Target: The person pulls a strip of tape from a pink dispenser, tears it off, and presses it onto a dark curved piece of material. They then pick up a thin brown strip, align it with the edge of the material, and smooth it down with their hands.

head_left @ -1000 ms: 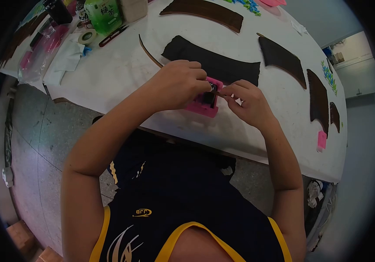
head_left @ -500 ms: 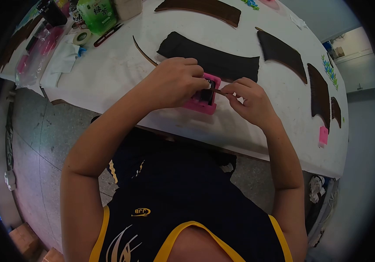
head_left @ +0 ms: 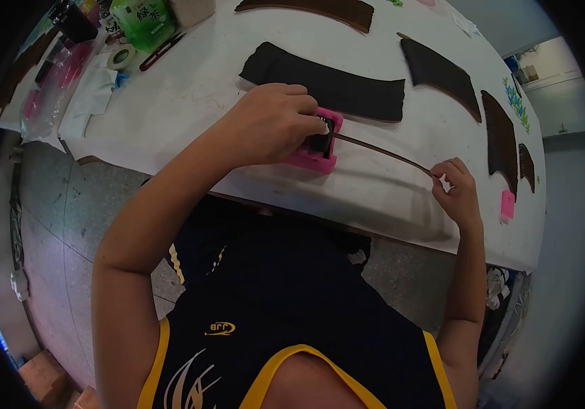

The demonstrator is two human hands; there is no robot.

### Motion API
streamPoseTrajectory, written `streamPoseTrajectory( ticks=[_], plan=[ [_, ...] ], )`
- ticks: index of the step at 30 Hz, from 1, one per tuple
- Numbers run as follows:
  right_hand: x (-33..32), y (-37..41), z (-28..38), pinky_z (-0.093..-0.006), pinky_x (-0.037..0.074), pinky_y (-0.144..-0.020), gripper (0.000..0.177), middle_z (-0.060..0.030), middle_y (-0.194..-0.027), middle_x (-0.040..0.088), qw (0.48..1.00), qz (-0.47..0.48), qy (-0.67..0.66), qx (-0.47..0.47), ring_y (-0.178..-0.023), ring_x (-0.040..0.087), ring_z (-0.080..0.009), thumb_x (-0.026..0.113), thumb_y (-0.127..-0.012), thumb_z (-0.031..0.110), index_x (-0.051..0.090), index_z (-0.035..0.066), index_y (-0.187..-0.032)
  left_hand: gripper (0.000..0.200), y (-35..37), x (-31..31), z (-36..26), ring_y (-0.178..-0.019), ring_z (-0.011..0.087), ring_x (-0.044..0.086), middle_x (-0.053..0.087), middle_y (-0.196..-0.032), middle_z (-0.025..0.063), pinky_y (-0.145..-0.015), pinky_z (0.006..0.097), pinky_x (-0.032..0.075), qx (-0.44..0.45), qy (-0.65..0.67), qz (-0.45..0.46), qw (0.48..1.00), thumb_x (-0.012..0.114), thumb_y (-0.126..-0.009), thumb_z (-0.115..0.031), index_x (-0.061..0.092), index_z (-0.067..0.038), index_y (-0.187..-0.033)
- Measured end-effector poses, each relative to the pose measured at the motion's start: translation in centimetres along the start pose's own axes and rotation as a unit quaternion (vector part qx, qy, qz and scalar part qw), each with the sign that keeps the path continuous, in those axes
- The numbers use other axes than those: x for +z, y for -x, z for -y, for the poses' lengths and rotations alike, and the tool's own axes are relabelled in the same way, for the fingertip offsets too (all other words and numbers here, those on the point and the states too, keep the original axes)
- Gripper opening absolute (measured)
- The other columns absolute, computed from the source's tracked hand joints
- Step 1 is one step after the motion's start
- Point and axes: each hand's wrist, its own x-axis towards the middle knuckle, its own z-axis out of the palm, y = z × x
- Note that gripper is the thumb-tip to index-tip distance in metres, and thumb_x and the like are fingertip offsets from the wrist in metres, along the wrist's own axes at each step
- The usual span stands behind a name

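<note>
A pink tray [head_left: 311, 162] with something black inside sits near the table's front edge. Over it my left hand [head_left: 272, 125] is closed, a small white piece [head_left: 324, 125] showing at its fingertips; the palm side is hidden. From those fingertips a long thin brown strip [head_left: 384, 151] stretches to the right. Its far end is pinched between the thumb and fingers of my right hand [head_left: 457, 191], slightly above the table. Just behind the tray lies a wide black curved panel [head_left: 340, 88], which looks like leather.
More dark panels lie at the back [head_left: 319, 10] and right [head_left: 441, 78], with a brown one [head_left: 500, 140] beside a small pink block [head_left: 507, 206]. At left are a green bottle [head_left: 144, 24], a tape roll [head_left: 121, 57], a dark-handled tool [head_left: 161, 51] and a plastic bag [head_left: 57, 88].
My right hand has moved right, away from the tray, drawing out a long length of the strip. My left hand stays over the tray.
</note>
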Motion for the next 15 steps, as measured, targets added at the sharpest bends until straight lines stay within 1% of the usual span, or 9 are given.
streamPoseTrajectory(
  ticks=[1, 4, 8, 10, 13, 15],
  plan=[
    [-0.1, 0.3, -0.2, -0.034, 0.053, -0.073, 0.018, -0.0084, -0.087, 0.068, 1.0, -0.001, -0.001, 0.002, -0.085, 0.065, -0.0243, 0.068, -0.076, -0.008, 0.068, 0.002, -0.091, 0.024, -0.1, -0.1, 0.0, -0.085, 0.0254, 0.066, 0.069, -0.089, 0.0052, -0.072, 0.0372, 0.056, 0.004, 0.004, 0.002, 1.0, 0.076, -0.073, -0.002, 0.076, -0.008, -0.096],
    [-0.2, 0.9, -0.6, -0.0342, 0.053, -0.072, 0.019, -0.0087, -0.088, 0.067, 1.0, -0.012, -0.006, 0.005, -0.083, 0.064, -0.0247, 0.068, -0.075, -0.009, 0.067, 0.002, -0.091, 0.024, -0.2, 0.0, 0.1, -0.085, 0.0255, 0.065, 0.069, -0.089, 0.0051, -0.072, 0.0372, 0.056, 0.012, 0.003, 0.005, 1.0, 0.076, -0.073, -0.002, 0.077, -0.008, -0.096],
    [-0.1, 0.9, -0.7, -0.0349, 0.052, -0.072, 0.019, -0.0097, -0.087, 0.066, 1.0, -0.022, 0.005, -0.019, -0.083, 0.063, -0.026, 0.067, -0.074, -0.009, 0.067, 0.001, -0.091, 0.024, -0.6, -0.2, 0.0, -0.084, 0.0256, 0.064, 0.069, -0.089, 0.0052, -0.072, 0.0372, 0.056, 0.009, 0.005, 0.021, 1.0, 0.076, -0.073, -0.002, 0.077, -0.008, -0.096],
    [-0.5, 0.7, -0.6, -0.0353, 0.052, -0.072, 0.019, -0.0101, -0.087, 0.066, 0.999, -0.027, 0.003, -0.022, -0.082, 0.062, -0.0265, 0.067, -0.074, -0.009, 0.066, 0.001, -0.09, 0.019, -0.8, -0.2, -0.1, -0.082, 0.0236, 0.063, 0.07, -0.082, 0.0036, -0.077, 0.0355, 0.055, 0.003, 0.0, 0.013, 1.0, 0.074, -0.073, -0.006, 0.079, -0.008, -0.091],
    [-2.5, 0.1, -0.6, -0.0362, 0.051, -0.073, 0.019, -0.0108, -0.087, 0.065, 0.998, -0.045, 0.025, -0.037, -0.083, 0.061, -0.0277, 0.066, -0.074, -0.01, 0.065, 0.0, -0.09, 0.019, -1.3, 0.6, -0.2, -0.081, 0.0234, 0.061, 0.069, -0.077, 0.0027, -0.076, 0.0352, 0.055, -0.005, 0.014, -0.004, 1.0, 0.074, -0.072, -0.005, 0.079, -0.008, -0.09],
    [-4.7, -0.6, -0.4, -0.0366, 0.05, -0.074, 0.019, -0.0112, -0.088, 0.065, 0.991, -0.089, 0.078, -0.067, -0.084, 0.06, -0.0289, 0.065, -0.074, -0.011, 0.064, 0.0, -0.09, 0.018, -1.7, 1.1, -0.5, -0.081, 0.0234, 0.06, 0.068, -0.076, 0.0027, -0.075, 0.0354, 0.054, -0.013, 0.032, -0.008, 0.999, 0.073, -0.073, -0.004, 0.078, -0.008, -0.089]
  ],
)
